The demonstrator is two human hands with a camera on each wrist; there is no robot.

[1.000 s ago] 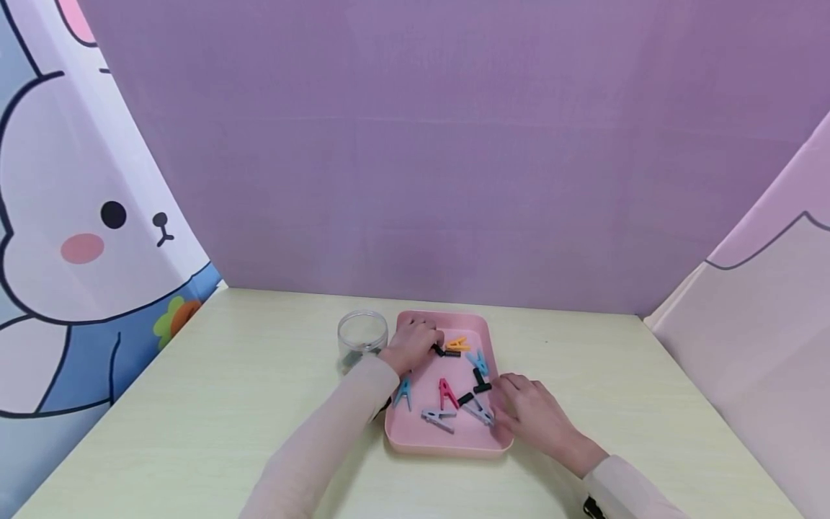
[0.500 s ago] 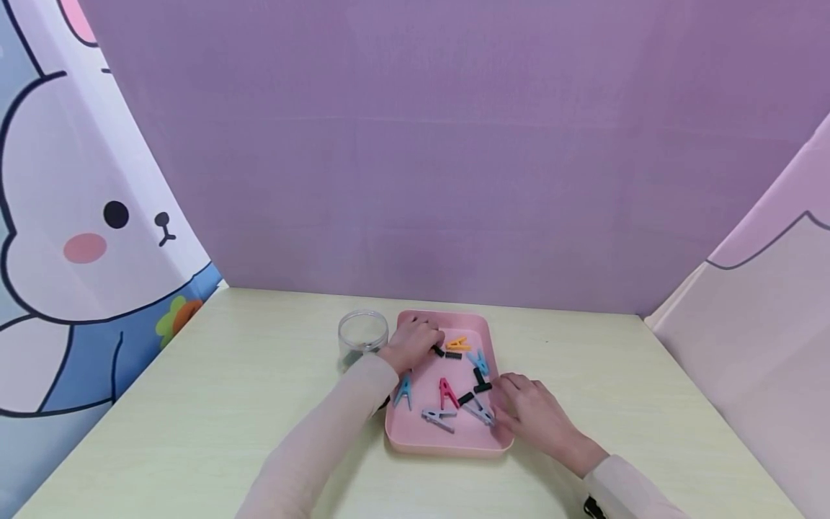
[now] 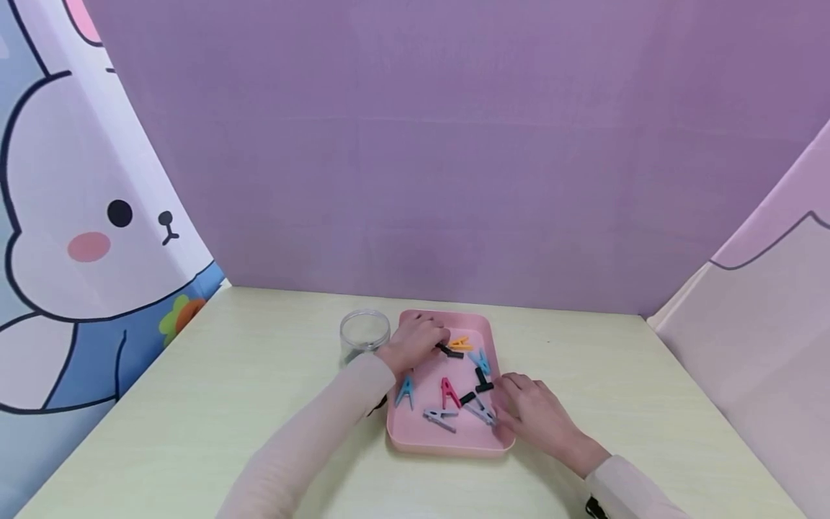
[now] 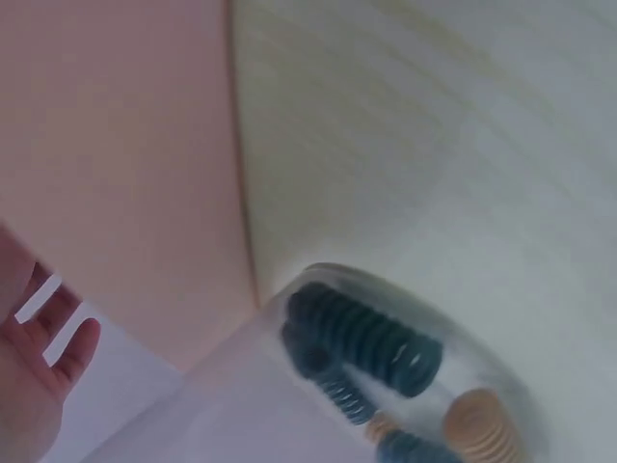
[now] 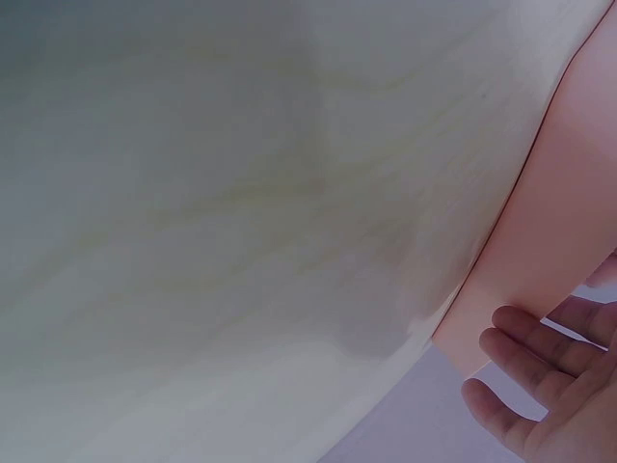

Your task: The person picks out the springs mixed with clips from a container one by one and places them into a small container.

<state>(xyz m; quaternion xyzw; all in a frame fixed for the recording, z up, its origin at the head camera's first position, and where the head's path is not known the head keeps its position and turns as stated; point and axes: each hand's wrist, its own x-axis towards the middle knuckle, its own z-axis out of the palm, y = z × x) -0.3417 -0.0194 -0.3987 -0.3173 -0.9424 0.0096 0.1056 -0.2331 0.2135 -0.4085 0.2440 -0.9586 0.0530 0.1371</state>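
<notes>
In the head view, my left hand [image 3: 413, 342] reaches into the far left of a pink tray [image 3: 415, 441]. Its fingertips are at a small black piece [image 3: 444, 349], which meets another black piece; whether the fingers pinch it is hidden. My right hand [image 3: 537, 411] rests at the tray's right rim with loose fingers and nothing visible in them. Around the hands in the tray lie a yellow clothespin [image 3: 461, 344], a red clothespin [image 3: 449, 393], two blue clothespins [image 3: 405, 391] and two grey clothespins [image 3: 441, 418]. More black pieces [image 3: 483, 381] lie near the right rim.
A clear round jar [image 3: 364, 333] stands against my left forearm, left of the tray. Dark ribbed pieces [image 4: 366, 338] and a tan ribbed piece [image 4: 482, 429] show inside it in the left wrist view. A purple cloth wall [image 3: 421, 180] rises behind the table [image 3: 583, 360].
My left hand has shifted slightly right, and the black piece at its fingertips has moved right against the other black piece. The right hand stays at the tray's rim.
</notes>
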